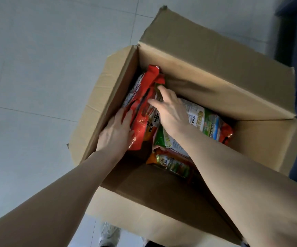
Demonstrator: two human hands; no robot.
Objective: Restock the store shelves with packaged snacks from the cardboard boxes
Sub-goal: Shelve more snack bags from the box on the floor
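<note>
Head view: both hands [115, 132] inside box [206, 72]

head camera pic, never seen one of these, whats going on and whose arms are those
There is no machine here. A person wears a camera on their head, so the single picture looks down along their own bare arms. Both hands reach into an open cardboard box that stands on a pale tiled floor. The box holds packaged snacks. The left hand grips a red pack standing on edge against the box's left wall. The right hand rests with spread fingers on the packs beside it; it does not clearly grip anything. A green and white pack lies flat further right. At the bottom edge you can see the person's shoe.
</note>
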